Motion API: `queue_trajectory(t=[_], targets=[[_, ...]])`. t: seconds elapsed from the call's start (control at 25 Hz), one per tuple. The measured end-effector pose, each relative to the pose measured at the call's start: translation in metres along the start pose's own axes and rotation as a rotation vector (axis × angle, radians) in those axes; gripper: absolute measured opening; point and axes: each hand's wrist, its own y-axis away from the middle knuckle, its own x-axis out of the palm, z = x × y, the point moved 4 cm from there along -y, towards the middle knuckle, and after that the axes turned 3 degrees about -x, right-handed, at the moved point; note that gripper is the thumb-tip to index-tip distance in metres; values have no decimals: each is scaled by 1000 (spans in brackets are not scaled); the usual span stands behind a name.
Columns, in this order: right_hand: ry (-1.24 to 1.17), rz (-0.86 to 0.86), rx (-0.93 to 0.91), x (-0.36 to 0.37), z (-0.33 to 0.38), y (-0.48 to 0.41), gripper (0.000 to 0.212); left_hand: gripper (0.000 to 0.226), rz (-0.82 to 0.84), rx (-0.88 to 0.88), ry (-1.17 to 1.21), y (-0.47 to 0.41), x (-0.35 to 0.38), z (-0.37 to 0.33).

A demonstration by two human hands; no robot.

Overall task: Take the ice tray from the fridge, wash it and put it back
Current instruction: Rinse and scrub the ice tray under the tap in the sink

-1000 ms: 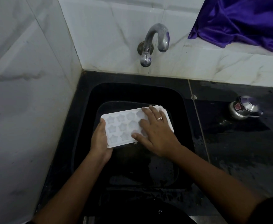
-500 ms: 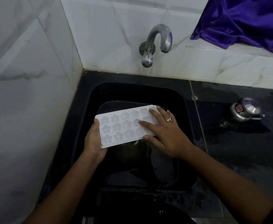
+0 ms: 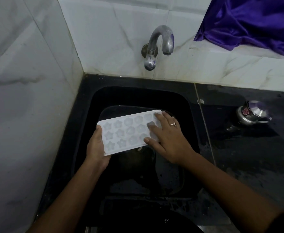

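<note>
A white plastic ice tray (image 3: pixel 129 132) with star- and flower-shaped cells is held level, cells up, above the basin of a black sink (image 3: pixel 137 91), its long side running from lower left to upper right. The left hand (image 3: pixel 96 148) comes in from below with the forearm angled up and to the right. It grips the tray's left short end, the thumb lying along the rim and the palm cupped under the corner; its other fingers are tucked beneath the tray and cannot be seen. The right hand (image 3: pixel 169 142) reaches in from the lower right, palm down, and rests on top of the tray's right end. Its fingers (image 3: pixel 161 118) are straight and spread wide across the cells, the thumb splayed out toward the near edge, and a ring (image 3: pixel 172 124) sits on one finger. A curved metal tap (image 3: pixel 159 46) juts from the white marbled tile wall (image 3: pixel 104 39) above the sink, well apart from the tray. To the right, a small lidded steel pot (image 3: pixel 252 113) stands on the wet black table (image 3: pixel 247 157). A shiny purple cloth (image 3: pixel 249 22) is draped on the ledge at upper right.
</note>
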Motion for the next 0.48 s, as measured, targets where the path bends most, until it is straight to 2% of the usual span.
queue_trajectory(t=[0.08, 0.2, 0.36, 0.48], targets=[[14, 0, -17, -5, -9, 1, 62, 59, -7, 4, -5, -1, -4, 1], [-34, -19, 65, -9, -6, -6, 64, 61, 2, -19, -17, 3, 1, 9], [41, 16, -38, -4, -8, 6, 65, 59, -20, 0, 1, 3, -1, 5], [-15, -17, 48, -11, -15, 2, 62, 60, -5, -16, -18, 7, 4, 10]])
